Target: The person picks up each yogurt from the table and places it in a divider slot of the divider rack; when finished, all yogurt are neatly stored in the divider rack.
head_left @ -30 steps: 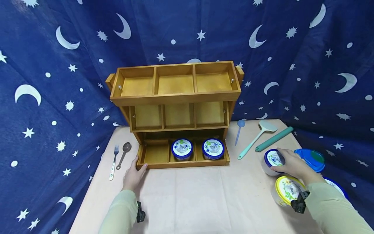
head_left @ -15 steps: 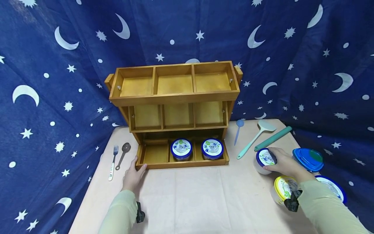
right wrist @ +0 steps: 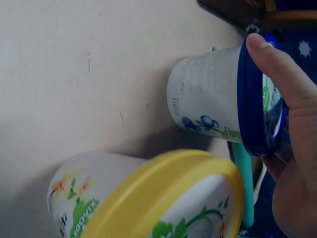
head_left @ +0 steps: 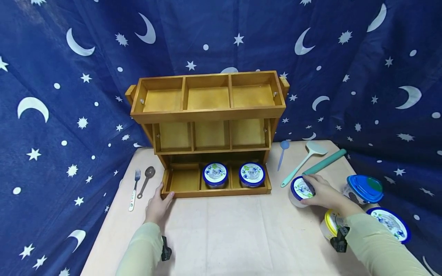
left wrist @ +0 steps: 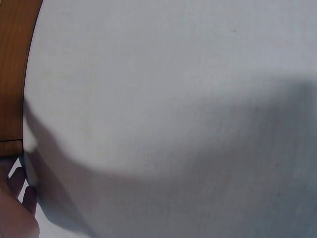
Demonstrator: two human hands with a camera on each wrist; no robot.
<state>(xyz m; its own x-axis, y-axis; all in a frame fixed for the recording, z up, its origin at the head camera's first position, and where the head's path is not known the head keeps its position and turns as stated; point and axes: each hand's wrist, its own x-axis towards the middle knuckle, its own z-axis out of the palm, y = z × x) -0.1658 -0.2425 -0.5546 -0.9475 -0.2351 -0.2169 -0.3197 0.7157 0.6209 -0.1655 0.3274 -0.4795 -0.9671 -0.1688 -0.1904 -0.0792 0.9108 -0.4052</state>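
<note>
My right hand (head_left: 321, 194) grips a white tub with a blue lid (head_left: 299, 188) by its rim, from above and the right. In the right wrist view, the thumb lies across the tub's blue lid edge (right wrist: 250, 104), and blueberries are printed on its side. My left hand (head_left: 157, 210) holds the front left corner of the tiered wooden box (head_left: 214, 194), thumb on its front and fingers along its side. Two similar tubs, one in the middle (head_left: 215, 174) and one on the right (head_left: 251, 174), stand in the box's bottom tray.
By my right forearm are a yellow-lidded tub (right wrist: 188, 173), another blue-lidded tub (head_left: 388, 224) and a blue-lidded container (head_left: 366, 188). Behind the gripped tub lie a green rolling pin (head_left: 324, 161), a spatula (head_left: 315, 148) and a blue spoon (head_left: 284, 145). A fork (head_left: 134, 189) and brown spoon (head_left: 149, 172) lie left.
My right hand has carried the blue-lidded tub leftward, away from the other containers and toward the wooden box. The left hand keeps its place at the box corner.
</note>
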